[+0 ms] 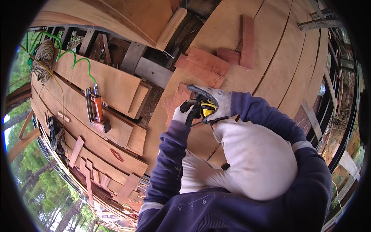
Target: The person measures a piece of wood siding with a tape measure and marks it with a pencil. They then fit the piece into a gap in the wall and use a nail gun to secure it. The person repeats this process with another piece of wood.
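Note:
Close in front of my knees, both hands are together in grey gloves with dark fingers. My right hand [218, 101] is wrapped round a yellow and black tape measure [209, 108], its index finger stretched over the top toward the left. My left hand [184, 111] is closed, its fingers curled right beside the tape measure; what they grip is hidden by the dark glove tips. Just beyond and under the hands lie reddish wood pieces [180, 94] on the plank floor [235, 81].
An orange nail gun [99, 110] with a green coiled hose [79, 58] lies on boards at left. Gaps between beams open beyond it, near a grey beam [152, 72]. Rope [43, 58] is heaped far left. Short offcuts [88, 176] lie lower left; reddish boards [247, 41] lie ahead.

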The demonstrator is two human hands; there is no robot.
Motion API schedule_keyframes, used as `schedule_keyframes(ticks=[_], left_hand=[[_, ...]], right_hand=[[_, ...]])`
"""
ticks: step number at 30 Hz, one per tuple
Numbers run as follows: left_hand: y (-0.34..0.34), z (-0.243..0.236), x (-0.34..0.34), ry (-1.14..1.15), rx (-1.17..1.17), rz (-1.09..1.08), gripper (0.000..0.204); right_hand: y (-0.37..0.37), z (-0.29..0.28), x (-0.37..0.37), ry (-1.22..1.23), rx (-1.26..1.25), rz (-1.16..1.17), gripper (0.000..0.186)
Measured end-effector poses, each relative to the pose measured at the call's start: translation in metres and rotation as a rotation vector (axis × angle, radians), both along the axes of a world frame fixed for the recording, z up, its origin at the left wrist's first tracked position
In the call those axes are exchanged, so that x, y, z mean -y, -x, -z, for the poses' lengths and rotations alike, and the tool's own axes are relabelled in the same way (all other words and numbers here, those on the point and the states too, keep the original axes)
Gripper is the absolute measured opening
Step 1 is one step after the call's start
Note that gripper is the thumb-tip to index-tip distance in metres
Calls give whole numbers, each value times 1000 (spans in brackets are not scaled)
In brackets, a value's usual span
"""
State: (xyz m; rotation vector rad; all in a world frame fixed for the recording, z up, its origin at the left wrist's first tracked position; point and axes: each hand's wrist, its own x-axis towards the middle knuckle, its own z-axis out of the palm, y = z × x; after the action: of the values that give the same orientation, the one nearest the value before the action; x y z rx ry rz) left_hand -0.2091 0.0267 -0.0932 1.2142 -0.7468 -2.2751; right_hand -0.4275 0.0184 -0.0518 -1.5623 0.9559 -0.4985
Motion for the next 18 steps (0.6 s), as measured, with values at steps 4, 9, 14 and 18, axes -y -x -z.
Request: schedule_keyframes(ticks=[4,9,14,18], left_hand=[[8,1,5,112,89,101,10],[9,-13,55,222,14,-284,14],[36,26,120,238,53,-167,15],[103,41,148,526,320,-13,28]], right_hand=[[16,3,-5,-99,-3,-99,95],[72,17,-25,-371,-360,9,53],[142,52,-86,-628,-333,-38,28],[155,71,-153,-1042,76,443,25]])
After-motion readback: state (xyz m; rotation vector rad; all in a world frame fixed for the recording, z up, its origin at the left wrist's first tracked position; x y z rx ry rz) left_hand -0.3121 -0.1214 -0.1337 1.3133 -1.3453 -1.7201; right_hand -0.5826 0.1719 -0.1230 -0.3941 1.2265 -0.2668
